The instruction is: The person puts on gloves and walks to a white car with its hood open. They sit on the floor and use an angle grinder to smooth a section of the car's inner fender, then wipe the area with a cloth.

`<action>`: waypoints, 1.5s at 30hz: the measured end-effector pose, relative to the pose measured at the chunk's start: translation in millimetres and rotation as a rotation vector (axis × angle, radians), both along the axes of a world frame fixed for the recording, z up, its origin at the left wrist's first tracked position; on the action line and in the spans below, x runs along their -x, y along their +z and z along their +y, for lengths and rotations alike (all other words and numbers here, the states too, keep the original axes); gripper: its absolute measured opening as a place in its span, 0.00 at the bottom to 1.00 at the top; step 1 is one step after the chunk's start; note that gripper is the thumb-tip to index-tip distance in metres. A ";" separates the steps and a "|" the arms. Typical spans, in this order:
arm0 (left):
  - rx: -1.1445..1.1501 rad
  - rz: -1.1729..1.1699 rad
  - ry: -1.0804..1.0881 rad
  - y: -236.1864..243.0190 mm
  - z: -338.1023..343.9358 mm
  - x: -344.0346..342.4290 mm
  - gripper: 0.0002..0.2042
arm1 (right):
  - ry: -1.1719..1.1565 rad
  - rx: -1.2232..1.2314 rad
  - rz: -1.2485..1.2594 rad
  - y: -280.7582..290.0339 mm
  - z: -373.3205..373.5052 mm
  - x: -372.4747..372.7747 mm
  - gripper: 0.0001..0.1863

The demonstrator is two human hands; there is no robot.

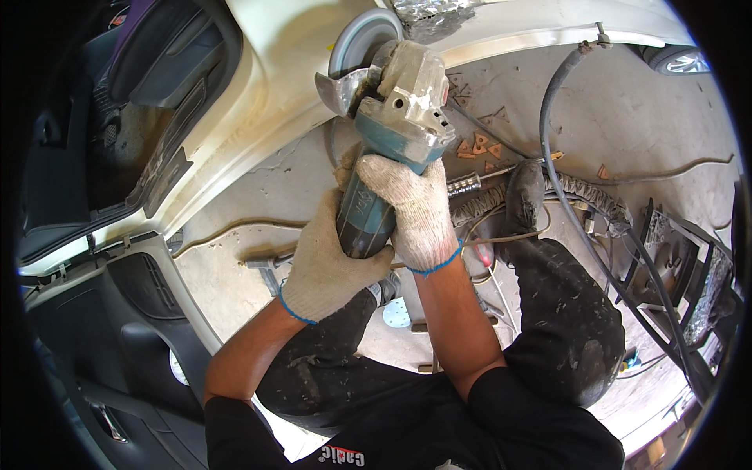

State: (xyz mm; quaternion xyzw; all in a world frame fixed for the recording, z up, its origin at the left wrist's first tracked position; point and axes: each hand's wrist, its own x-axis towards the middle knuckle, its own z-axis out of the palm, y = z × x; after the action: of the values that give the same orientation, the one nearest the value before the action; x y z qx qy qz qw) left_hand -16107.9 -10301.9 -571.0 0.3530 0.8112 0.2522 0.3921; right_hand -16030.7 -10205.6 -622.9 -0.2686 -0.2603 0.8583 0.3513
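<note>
Both my hands wear off-white knit gloves with blue cuffs and are closed round a teal and grey angle grinder [366, 205]. My left hand [317, 262] wraps the rear of its body. Farther forward, my right hand [411, 207] grips it just behind the worn metal gear head [411, 74]. A grey disc [364, 43] with a bent metal guard [342, 92] sits at the tool's far end. It is up by the white car body panel [533, 27], near a bare, shiny metal patch [435, 19]; I cannot tell whether the disc touches.
An open car door [133, 329] stands at the left, below the door opening. A thick hose [548, 110] curves down the right side to black plastic frame parts [666, 243]. Orange triangular pieces [478, 147], cables, a red-handled screwdriver [484, 255] and a pale blue sanding disc [397, 313] lie on the floor.
</note>
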 end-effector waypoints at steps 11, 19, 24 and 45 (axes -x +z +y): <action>-0.024 0.023 -0.011 2.1 2.3 -2.6 0.32 | 0.014 0.000 -0.014 5.1 1.6 -3.3 0.22; -0.026 0.067 -0.031 6.5 1.4 -0.8 0.32 | 0.003 0.009 0.004 9.7 1.5 -0.1 0.23; -0.035 0.029 -0.002 7.1 1.4 -2.7 0.32 | 0.011 0.015 -0.016 9.9 0.8 -0.4 0.23; -0.089 0.068 -0.002 8.2 2.8 0.3 0.31 | -0.001 -0.046 -0.007 15.9 6.5 3.6 0.22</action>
State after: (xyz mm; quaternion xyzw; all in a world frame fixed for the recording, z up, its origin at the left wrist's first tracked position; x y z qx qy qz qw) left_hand -16108.2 -10299.1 -562.8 0.3792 0.8118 0.2756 0.3483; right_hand -16034.4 -10199.1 -607.0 -0.2636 -0.2810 0.8510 0.3568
